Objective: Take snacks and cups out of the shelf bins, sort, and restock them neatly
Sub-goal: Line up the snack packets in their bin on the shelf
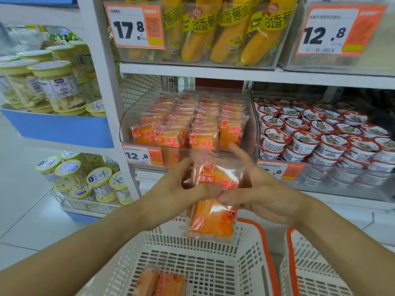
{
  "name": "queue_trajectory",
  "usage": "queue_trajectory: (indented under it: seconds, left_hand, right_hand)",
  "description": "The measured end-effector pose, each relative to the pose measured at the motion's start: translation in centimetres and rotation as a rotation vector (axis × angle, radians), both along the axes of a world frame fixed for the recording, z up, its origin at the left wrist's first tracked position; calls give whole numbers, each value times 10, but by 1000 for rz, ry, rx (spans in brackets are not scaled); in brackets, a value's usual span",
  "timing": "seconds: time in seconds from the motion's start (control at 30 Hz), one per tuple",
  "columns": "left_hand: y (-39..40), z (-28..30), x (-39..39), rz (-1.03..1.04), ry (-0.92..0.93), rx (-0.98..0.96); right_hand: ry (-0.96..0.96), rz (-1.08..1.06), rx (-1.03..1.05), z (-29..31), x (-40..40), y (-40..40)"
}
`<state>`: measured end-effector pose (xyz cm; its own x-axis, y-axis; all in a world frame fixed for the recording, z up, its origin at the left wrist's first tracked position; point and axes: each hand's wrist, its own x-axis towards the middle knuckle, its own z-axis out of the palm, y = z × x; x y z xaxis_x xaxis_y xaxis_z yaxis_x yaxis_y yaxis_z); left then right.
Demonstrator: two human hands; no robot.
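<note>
An orange snack packet (pixel 213 218) hangs upright above a white basket (pixel 250 253), in front of the middle shelf. My left hand (pixel 171 189) pinches its upper left side with thumb across the front. My right hand (pixel 260 189) grips its right side, thumb on the front and fingers spread behind. A clear shelf bin (pixel 128 118) behind holds several rows of the same orange packets (pixel 192 124). To its right a second clear bin holds several red-and-white cups (pixel 320 133). A couple of orange packets (pixel 160 283) lie in the basket's bottom.
A second white basket with an orange rim (pixel 310 274) stands at the lower right. Yellow banana-bread packs (pixel 224 33) fill the upper bin. Clear tubs with yellow lids (pixel 53 82) crowd the blue shelves at the left. Price tags hang on the bin fronts.
</note>
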<state>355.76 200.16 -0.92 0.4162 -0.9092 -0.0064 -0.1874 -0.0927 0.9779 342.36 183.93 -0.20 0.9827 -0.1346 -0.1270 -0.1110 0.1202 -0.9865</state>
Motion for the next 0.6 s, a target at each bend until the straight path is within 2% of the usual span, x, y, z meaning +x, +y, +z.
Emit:
queue_trajectory:
  seconds: [0.07, 0.13, 0.17, 0.2, 0.23, 0.27, 0.33, 0.4, 0.47, 0.6]
  left_hand:
    - [-3, 0, 2, -12, -184, 26]
    - [-7, 5, 5, 8, -481, 76]
    - [-10, 7, 6, 31, -536, 36]
    - [-13, 12, 8, 92, -497, -30]
    - [-18, 15, 13, 193, -455, -97]
    - [-25, 19, 20, 287, -509, -159]
    - [-43, 20, 40, 367, -840, -129]
    - [-66, 13, 54, 295, -1059, -7]
    - [-89, 0, 60, 220, -1132, 123]
    - [-111, -18, 68, 135, -1249, 320]
  right_hand:
    - [-82, -17, -188, 3, -4, -9]
    - [-176, -88, -525, 9, -8, -19]
    - [-217, -157, -672, 14, -9, -24]
    - [-273, -243, -778, 18, -10, -28]
    - [-351, -346, -849, 22, -9, -32]
    - [-461, -460, -900, 25, -7, -36]
    - [-690, -667, -984, 26, 4, -44]
    - [-807, -771, -1060, 27, 19, -51]
    - [-794, -721, -1130, 22, 30, -60]
    - [-487, -515, -1081, 9, 40, -78]
